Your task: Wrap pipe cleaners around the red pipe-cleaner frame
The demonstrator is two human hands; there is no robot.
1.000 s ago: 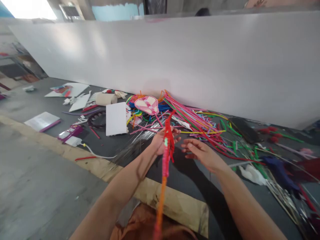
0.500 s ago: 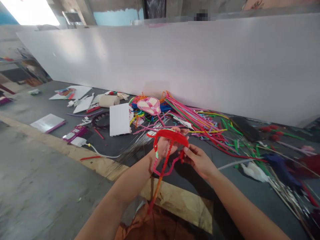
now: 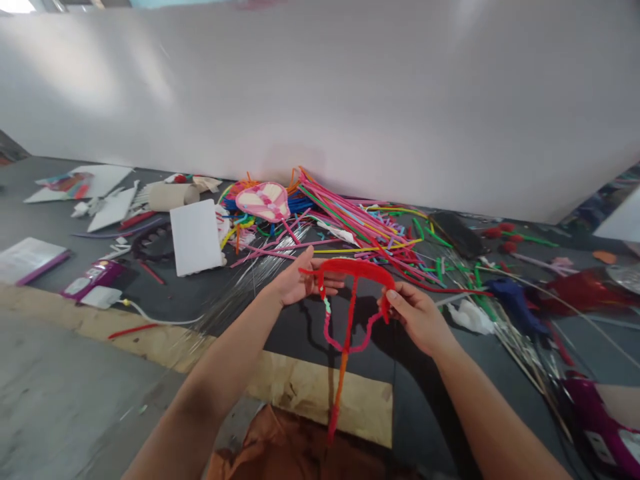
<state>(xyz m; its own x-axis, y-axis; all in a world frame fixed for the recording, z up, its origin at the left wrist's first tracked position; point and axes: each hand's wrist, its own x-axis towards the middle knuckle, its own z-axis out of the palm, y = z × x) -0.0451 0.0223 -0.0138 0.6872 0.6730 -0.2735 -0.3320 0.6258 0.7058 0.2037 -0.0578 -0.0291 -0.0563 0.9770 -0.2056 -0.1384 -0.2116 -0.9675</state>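
A pipe-cleaner craft piece [image 3: 357, 269] has a thick red arch on top, a wavy pink loop below, and a bit of pale green on its left side. Its straight stem runs down the middle from red through orange to pink. My right hand [image 3: 419, 315] pinches the right end of the arch between thumb and fingers. My left hand [image 3: 303, 279] is open, palm turned up, fingers spread behind the arch's left end; whether they touch it I cannot tell.
Behind my hands lie a pile of coloured pipe cleaners [image 3: 355, 230] and a pink-and-cream pipe-cleaner shape [image 3: 263, 202]. A white card [image 3: 196, 238] and purple glue gun [image 3: 97, 279] are left. Thin wires [image 3: 537, 380] and a blue item [image 3: 517, 307] lie right. A white partition [image 3: 320, 93] closes the back.
My left hand has opened and moved left, out from behind the craft piece's middle. My right hand still holds the arch's right end. The view has tipped down and turned right.
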